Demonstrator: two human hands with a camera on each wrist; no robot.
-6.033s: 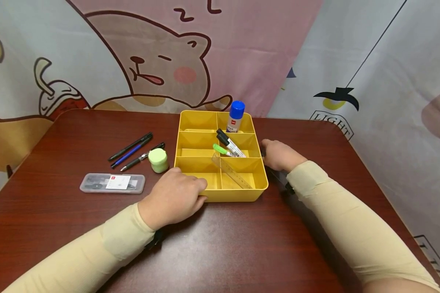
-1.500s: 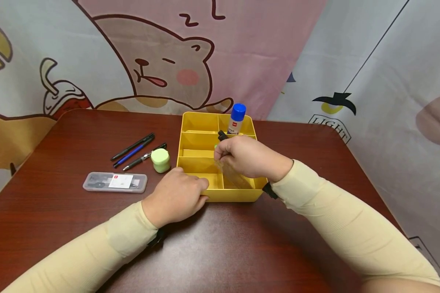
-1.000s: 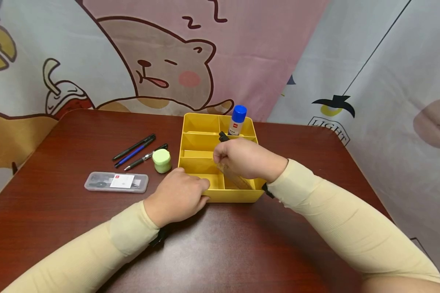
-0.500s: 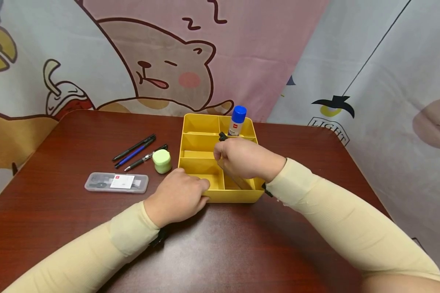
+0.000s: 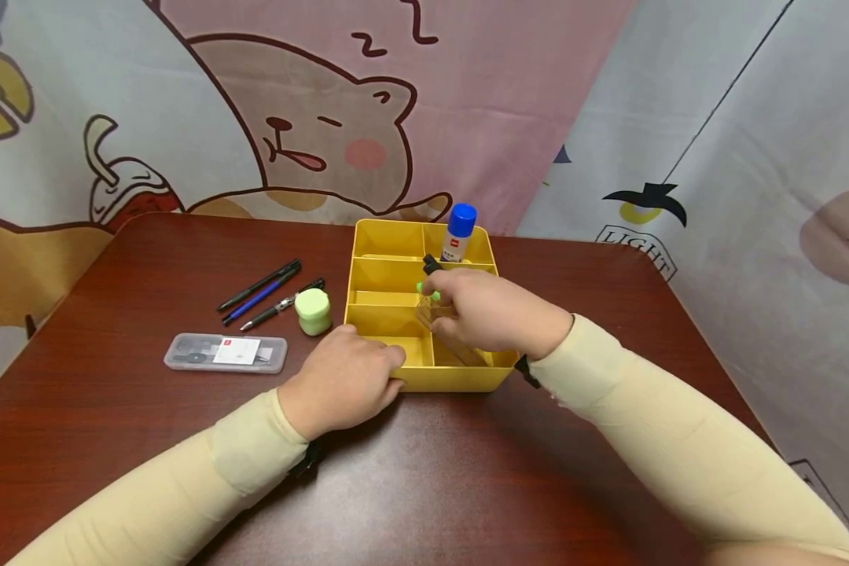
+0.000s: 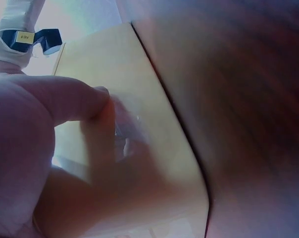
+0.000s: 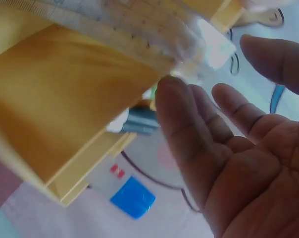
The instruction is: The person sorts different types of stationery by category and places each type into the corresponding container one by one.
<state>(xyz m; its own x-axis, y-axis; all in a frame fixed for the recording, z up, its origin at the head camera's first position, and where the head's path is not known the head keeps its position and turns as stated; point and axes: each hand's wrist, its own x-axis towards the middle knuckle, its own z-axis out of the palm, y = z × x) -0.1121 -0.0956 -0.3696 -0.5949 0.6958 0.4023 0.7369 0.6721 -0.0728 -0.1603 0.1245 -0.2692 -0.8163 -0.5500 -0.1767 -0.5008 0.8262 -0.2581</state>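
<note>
At the near left corner of a yellow divided box (image 5: 460,380), my left hand (image 5: 343,381) grips the wall, its thumb on the front face in the left wrist view. My right hand (image 5: 491,310) is over the box's right side, thumb and fingers spread apart. Close to its fingertips is the end of a clear ruler (image 7: 134,29), which slants up out of the near right compartment. Partly hidden behind this hand are a black marker cap (image 5: 432,265) and a green-capped pen (image 5: 428,292) in the middle right compartment. A blue-capped glue stick (image 5: 458,233) stands in the far right one.
Left of the box sit a pale green round container (image 5: 313,313), a black pen (image 5: 255,287), a blue pen (image 5: 258,299) and a grey-black pen (image 5: 276,310). Nearer lies a clear case (image 5: 225,353) with a compass-like tool. A printed curtain hangs behind the table.
My right hand has come from beside the box to the ruler's upper end, pinched it, and now its thumb and fingers have parted. My left hand keeps its grip on the box.
</note>
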